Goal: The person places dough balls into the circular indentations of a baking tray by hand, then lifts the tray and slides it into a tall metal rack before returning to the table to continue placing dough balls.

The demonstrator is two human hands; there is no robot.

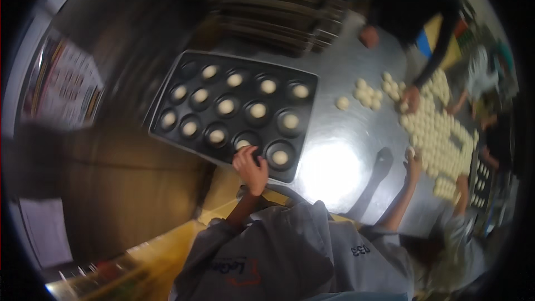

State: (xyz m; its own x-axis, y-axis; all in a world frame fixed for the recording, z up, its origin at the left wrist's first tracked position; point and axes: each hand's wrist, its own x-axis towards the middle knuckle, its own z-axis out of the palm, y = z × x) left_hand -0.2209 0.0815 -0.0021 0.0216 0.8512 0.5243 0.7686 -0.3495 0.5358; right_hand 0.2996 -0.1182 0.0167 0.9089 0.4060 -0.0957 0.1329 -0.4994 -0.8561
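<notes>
A dark baking tray (214,62) with round cups lies on the left part of the metal table, and most cups hold a pale dough ball (258,110). At its near edge, my left hand (252,170) reaches over a cup, fingers apart and touching a dough ball (243,144) that they partly cover. My right hand (413,167) is farther right, beside a large cluster of dough balls (432,128). Its fingers are closed around a dough ball (411,150) at the cluster's near left side.
Small dough groups (368,95) and a lone ball (342,103) lie on the metal table (356,128). Across it, a co-worker's hand (411,99) touches the dough. More people work at the right, near another dark tray (480,181). Stacked metal trays (267,5) stand behind.
</notes>
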